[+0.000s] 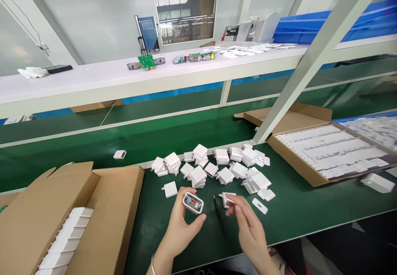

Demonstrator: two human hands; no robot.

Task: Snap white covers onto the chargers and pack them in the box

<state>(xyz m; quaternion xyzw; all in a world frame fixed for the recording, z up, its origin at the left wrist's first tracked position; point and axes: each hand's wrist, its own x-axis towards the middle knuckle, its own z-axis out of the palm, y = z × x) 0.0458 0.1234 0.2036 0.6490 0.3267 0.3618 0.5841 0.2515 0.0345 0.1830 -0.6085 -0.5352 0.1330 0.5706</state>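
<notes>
My left hand (181,227) is closed around a white charger housing (192,202), its open end facing me with a red part inside. To its right, my right hand (248,225) pinches a small white plug piece (228,198) between thumb and fingers. Both hands hover just above the green mat (310,209), close to a pile of white charger shells (214,165). A thin dark tool (215,202) lies on the mat between the hands.
An open cardboard box (118,209) with a row of white chargers stands at the left. Another box (313,178) with white flat parts sits at the right. A green conveyor belt (93,142) runs behind, one stray charger (119,154) on it. A slanted frame post (297,72) rises right.
</notes>
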